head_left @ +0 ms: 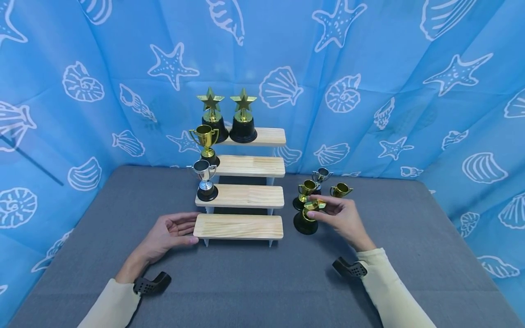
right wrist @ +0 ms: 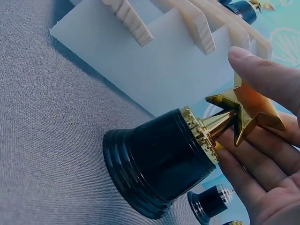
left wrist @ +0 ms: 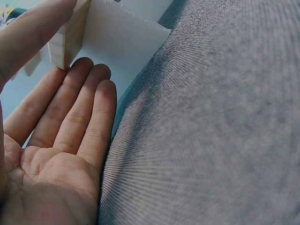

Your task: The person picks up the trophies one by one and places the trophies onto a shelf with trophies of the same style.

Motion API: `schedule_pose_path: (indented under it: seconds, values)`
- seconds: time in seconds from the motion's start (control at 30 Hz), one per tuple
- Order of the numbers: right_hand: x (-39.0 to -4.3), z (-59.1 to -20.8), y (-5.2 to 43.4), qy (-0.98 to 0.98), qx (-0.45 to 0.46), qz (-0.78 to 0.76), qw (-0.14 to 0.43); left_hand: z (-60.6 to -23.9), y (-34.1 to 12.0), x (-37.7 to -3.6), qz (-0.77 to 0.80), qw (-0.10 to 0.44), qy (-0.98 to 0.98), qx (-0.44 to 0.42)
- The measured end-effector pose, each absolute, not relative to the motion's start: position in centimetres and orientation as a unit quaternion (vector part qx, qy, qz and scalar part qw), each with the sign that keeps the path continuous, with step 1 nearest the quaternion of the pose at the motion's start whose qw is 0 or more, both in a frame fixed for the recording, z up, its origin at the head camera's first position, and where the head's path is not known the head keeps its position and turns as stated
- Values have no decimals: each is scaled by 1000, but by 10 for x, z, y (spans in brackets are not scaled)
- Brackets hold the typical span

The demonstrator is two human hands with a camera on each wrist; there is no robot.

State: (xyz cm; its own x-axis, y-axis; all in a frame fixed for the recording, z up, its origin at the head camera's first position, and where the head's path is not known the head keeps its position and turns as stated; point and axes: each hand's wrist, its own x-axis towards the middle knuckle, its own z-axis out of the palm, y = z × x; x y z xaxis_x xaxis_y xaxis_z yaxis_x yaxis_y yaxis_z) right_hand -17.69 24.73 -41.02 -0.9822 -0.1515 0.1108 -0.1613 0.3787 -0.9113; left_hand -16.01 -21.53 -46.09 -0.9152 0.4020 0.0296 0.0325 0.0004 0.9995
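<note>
My left hand touches the left end of the lowest board of a wooden step shelf. Its fingers look nearly straight in the left wrist view, with the tips at the board's end. On the right, my right hand holds a gold star trophy by its star, thumb on one side and fingers on the other. The trophy's black base is low over the grey cloth; whether it touches the cloth I cannot tell. Close behind that hand stand a gold cup trophy, another gold cup and a silver cup.
Two star trophies stand on the top board. A gold cup is at the left of the board below, and a silver cup one board lower. A blue curtain hangs behind the grey-covered table.
</note>
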Motion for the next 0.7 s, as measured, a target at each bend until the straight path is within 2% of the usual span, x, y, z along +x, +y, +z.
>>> schedule_pose_path:
  seconds: [0.7]
  values:
    - [-181, -420, 249, -835, 85, 543, -13, -462, -215, -160, 688, 130, 696, 159]
